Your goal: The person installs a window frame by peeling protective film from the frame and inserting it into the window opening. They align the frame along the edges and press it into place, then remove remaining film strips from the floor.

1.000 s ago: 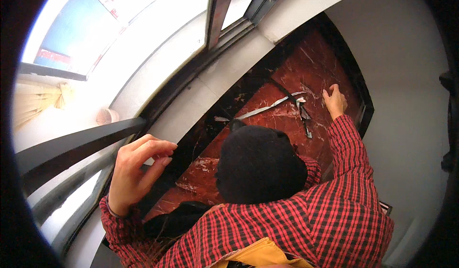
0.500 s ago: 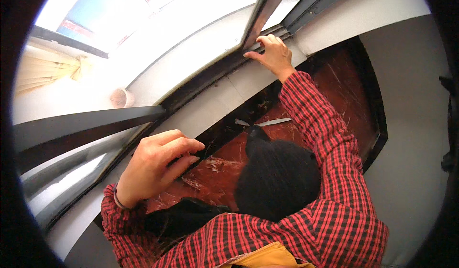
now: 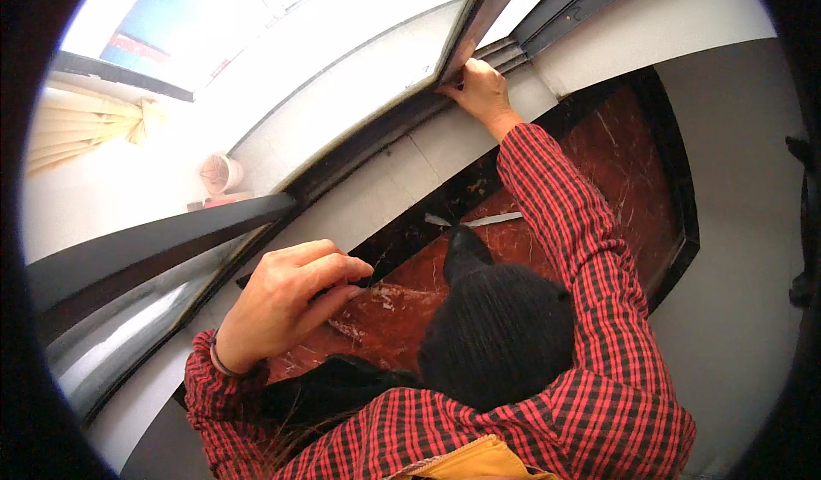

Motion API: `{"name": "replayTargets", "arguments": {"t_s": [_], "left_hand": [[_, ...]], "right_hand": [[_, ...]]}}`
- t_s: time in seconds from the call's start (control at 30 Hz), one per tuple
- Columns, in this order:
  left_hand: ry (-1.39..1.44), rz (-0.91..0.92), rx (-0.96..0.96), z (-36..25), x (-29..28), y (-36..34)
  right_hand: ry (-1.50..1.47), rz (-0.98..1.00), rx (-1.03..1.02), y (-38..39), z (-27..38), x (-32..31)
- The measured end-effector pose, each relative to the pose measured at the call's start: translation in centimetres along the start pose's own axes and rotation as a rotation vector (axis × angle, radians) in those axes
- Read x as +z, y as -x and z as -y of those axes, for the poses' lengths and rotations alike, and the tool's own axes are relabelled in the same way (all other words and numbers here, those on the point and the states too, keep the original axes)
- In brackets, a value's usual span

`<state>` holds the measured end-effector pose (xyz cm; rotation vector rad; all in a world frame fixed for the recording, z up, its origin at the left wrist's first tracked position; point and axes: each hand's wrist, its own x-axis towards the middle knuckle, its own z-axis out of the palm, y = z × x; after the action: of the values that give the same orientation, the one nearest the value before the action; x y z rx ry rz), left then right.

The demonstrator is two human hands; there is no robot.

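My right hand (image 3: 481,89) is at the lower end of the upright dark frame of a sliding window (image 3: 475,25). Its fingers are closed on the frame edge, the thumb low beside the track. The fingertips are partly hidden behind the frame. My left hand (image 3: 286,296) hangs over the dark red marbled sill (image 3: 402,305), touching nothing. Its fingers are bent, with a small gap between thumb and forefinger, and no object shows in them. The window track (image 3: 368,151) runs diagonally between the two hands.
A dark bar-like frame (image 3: 154,236) juts in from the left. Beyond the glass stand a small pinkish pot (image 3: 221,174) and a tied cream curtain (image 3: 90,125). My black-clad leg (image 3: 496,334) rests on the red marble, near a thin whitish strip (image 3: 494,219).
My right hand has shifted slightly and its fingers have closed round the window frame edge. My left hand has drifted slightly to the right, its thumb nearer the forefinger.
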<state>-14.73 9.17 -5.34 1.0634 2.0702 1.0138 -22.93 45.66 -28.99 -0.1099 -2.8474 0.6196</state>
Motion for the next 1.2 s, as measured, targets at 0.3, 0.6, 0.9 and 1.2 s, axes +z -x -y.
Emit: {"name": "replayTargets", "arguments": {"t_s": [0.3,0.6,0.9,1.2], "left_hand": [[0.011,0.012,-0.008,0.6,-0.1,-1.8],[0.008,0.0,-0.007,0.4,-0.1,-1.3],[-0.004,0.014,-0.018,-0.1,0.5,-1.6],[0.0,0.022,-0.03,0.3,0.5,-1.6]], "right_hand": [[-0.032,-0.065,-0.039,0.8,-1.2,1.9],[0.017,-0.037,-0.083,0.5,-1.7,1.6],[-0.051,-0.02,-0.054,0.2,-1.3,0.9],[-0.015,-0.01,-0.135,0.5,-2.3,1.1]]}}
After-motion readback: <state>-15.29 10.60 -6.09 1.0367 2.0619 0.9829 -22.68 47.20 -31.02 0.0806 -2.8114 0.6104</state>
